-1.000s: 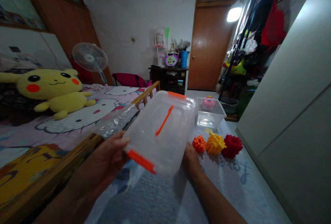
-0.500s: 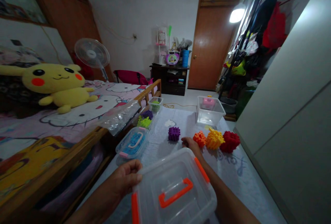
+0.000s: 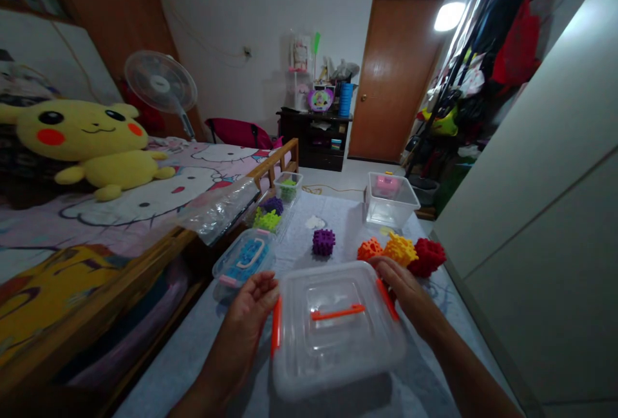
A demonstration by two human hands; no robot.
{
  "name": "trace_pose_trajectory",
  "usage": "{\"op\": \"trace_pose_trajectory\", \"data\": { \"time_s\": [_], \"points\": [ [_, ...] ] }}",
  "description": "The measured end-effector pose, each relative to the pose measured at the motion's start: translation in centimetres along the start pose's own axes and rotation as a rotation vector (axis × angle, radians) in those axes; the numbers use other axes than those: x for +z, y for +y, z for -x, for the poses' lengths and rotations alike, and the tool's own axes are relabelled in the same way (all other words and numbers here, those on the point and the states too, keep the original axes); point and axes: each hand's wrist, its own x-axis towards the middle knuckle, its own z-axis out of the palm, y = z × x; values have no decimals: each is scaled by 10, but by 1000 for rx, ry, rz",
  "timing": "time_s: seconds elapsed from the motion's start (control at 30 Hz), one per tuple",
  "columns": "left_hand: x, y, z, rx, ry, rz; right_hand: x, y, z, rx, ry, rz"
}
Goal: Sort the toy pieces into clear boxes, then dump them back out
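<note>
A clear plastic box lid (image 3: 338,353) with an orange handle and orange side clips is held level above the cloth-covered surface, a shadow beneath it. My left hand (image 3: 253,305) grips its left edge by the clip, thumb on the rim. My right hand (image 3: 403,286) is closed on the upper right edge. Just beyond that hand sit an orange block cluster (image 3: 369,248), a yellow cluster (image 3: 400,248) and a red one (image 3: 427,257). A purple block cube (image 3: 323,243) stands behind the lid. Left of it is a lidded box with blue pieces (image 3: 246,260).
An open clear bin (image 3: 391,202) stands at the far right of the surface. At the far left are a tray with lime and purple pieces (image 3: 268,218) and a small clear tub (image 3: 288,186). A wooden bed rail (image 3: 159,263) borders the left side, a pale cabinet (image 3: 545,225) the right.
My right hand has come back from near the purple cube to grip the lid's right edge. The lid has turned squarer to me and its handle now lies differently.
</note>
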Motion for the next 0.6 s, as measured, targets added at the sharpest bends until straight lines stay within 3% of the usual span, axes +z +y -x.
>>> {"op": "trace_pose_trajectory", "data": {
  "time_s": [0.1,0.2,0.27,0.33,0.47,0.6],
  "points": [
    [-6,-10,4,76,75,-182,-2,2,11,-10,31,167],
    [-12,-15,13,36,-57,-311,2,11,15,28,25,222],
    [-12,-14,19,-1,-184,-339,5,15,15,63,-12,127],
    [-9,-11,23,-15,-235,-333,9,15,14,120,-47,-50],
    [0,-6,19,4,-209,-280,15,8,14,182,-55,-401],
    [4,-5,8,-23,-215,-273,15,7,15,158,-70,-472]
  ]
}}
